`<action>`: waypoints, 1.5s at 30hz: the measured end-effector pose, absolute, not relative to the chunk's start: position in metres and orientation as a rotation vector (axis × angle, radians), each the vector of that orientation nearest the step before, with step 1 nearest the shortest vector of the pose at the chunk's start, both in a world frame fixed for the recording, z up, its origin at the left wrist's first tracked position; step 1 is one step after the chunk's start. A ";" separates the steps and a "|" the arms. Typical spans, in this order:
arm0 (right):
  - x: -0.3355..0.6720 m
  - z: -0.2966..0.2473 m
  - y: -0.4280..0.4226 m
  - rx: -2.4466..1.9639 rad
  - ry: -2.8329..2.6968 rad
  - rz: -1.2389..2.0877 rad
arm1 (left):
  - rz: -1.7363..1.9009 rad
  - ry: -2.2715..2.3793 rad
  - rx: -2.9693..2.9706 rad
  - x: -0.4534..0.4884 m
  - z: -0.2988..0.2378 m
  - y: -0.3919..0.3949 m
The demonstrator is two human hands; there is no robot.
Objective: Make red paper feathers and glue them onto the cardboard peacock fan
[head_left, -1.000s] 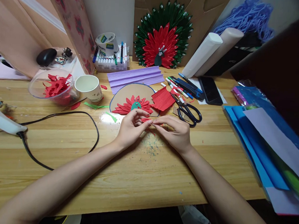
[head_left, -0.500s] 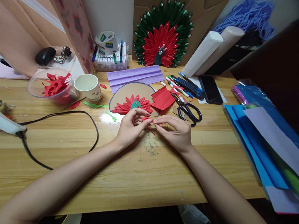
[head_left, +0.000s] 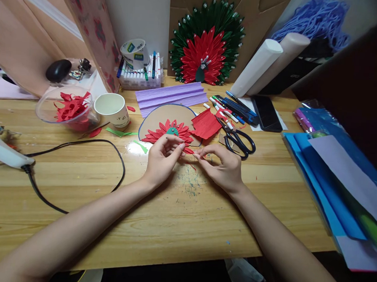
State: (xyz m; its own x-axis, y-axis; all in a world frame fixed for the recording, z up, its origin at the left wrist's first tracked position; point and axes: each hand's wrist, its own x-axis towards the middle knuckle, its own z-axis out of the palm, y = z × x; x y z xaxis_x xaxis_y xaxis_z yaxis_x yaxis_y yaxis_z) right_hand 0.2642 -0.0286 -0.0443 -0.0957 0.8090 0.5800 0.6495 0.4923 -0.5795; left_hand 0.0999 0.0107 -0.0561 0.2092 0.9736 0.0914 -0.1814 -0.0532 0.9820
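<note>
Pale grained wooden table [head_left: 184,229], grey wall [head_left: 141,18] — black-handled scissors [head_left: 229,133] near right hand [head_left: 224,167], pinching slim red paper piece [head_left: 189,151]; left hand [head_left: 162,161] — hold unclear.

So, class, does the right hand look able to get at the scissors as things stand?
Probably yes: the scissors lie just beyond the right hand, with nothing over their handles. However, its fingers are pinching a red paper strip, so they'd likely need freeing first.

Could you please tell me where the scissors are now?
In the head view, the scissors are right of centre, just beyond the right hand and beside the red paper.
</note>
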 end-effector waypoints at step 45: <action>0.270 -0.044 -0.027 -1.131 -1.913 0.151 | 1.218 0.988 1.161 0.098 -0.055 0.013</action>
State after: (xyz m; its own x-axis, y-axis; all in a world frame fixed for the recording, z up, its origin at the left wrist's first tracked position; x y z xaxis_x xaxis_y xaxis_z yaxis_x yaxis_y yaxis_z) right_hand 0.2704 -0.0272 -0.0443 -0.1956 0.7559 0.6248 0.6486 0.5775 -0.4957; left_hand 0.0983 0.0126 -0.0552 0.1144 0.9927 0.0389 -0.1663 -0.0195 0.9859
